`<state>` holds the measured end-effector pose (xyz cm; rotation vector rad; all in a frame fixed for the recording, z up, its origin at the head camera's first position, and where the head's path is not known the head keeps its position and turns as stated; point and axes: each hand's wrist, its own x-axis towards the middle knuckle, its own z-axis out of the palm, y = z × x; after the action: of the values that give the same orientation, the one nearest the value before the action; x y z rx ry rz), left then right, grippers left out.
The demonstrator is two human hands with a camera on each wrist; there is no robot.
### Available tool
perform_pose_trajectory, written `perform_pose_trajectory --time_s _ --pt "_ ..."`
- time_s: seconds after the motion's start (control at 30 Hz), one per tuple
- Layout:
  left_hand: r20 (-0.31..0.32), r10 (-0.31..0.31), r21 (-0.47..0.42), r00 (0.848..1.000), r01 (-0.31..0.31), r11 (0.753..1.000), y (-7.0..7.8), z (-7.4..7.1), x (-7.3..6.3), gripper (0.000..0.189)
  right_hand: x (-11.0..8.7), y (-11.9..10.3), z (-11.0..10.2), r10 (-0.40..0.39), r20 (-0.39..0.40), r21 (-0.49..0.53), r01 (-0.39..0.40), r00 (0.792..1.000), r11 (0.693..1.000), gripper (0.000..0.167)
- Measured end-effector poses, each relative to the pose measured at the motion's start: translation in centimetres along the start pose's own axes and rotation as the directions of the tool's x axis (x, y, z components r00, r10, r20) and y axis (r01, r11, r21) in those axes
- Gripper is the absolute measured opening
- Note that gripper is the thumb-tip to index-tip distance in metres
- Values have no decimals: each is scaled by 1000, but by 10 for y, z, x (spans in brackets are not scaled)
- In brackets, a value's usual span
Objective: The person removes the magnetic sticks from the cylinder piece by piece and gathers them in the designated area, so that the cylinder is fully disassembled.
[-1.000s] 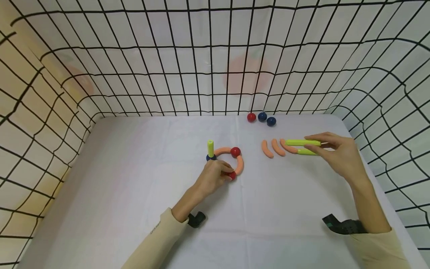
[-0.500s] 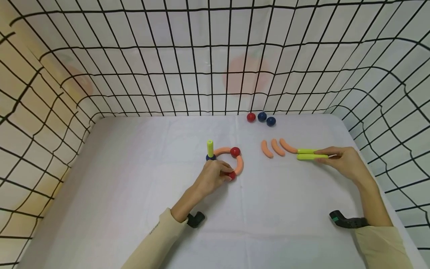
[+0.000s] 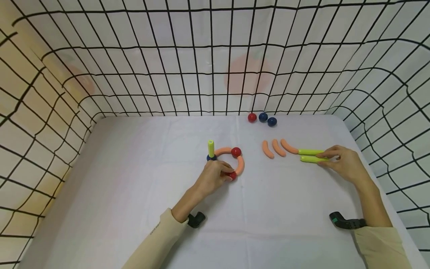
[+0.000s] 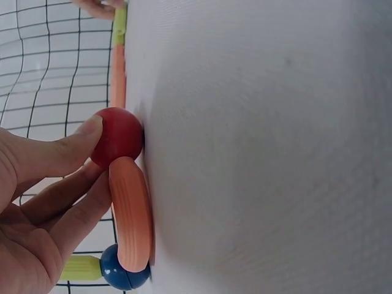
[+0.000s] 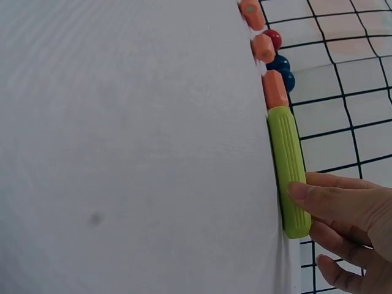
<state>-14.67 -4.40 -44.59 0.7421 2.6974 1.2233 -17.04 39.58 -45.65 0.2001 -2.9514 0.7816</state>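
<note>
My left hand (image 3: pixel 213 175) pinches a red ball (image 4: pixel 122 131) between thumb and fingers at the near side of a ring of balls and curved orange rods. One curved orange rod (image 4: pixel 131 214) runs from this ball to a blue ball (image 4: pixel 119 269), which bears an upright yellow-green rod (image 3: pixel 211 148); the hand hides that orange rod in the head view. At the right, my right hand (image 3: pixel 344 164) holds the nearer of two yellow-green rods (image 3: pixel 309 159) by its right end. The farther yellow-green rod (image 3: pixel 306 152) lies alongside, its left end meeting a curved orange rod (image 3: pixel 287 146).
Two more curved orange rods (image 3: pixel 267 149) lie left of the yellow-green rods. A loose red ball (image 3: pixel 252 117) and two blue balls (image 3: pixel 267 119) sit at the back, near the black wire grid (image 3: pixel 211 84). The grid borders the white tabletop (image 3: pixel 134 168) at the back and sides.
The right hand has brought its yellow-green rod toward the near side and down beside the other one, then shifted it slightly nearer. The left hand has stayed on the red ball.
</note>
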Motion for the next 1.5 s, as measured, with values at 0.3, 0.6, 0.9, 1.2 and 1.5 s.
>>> perform_pose_trajectory --time_s 0.3,0.6,0.9,1.2,1.5 --pt "0 18 38 1000 -18 999 2 0 1 21 -1 -1 -1 -33 -32 -16 32 999 999 19" --pt "-15 27 54 1000 -27 998 0 0 -1 21 -1 -1 3 9 12 9 -9 1000 1000 23" --pt "-12 28 21 1000 -28 999 -3 1 -3 26 -1 0 1 25 17 9 -25 1000 1000 25" --pt "-143 162 -82 976 -175 981 -2 -24 -20 26 -1 0 -5 10 -16 47 -9 1000 999 29" --pt "-203 -34 -119 979 10 993 -43 -78 -29 16 3 -45 -2 -47 -120 178 68 992 982 27"
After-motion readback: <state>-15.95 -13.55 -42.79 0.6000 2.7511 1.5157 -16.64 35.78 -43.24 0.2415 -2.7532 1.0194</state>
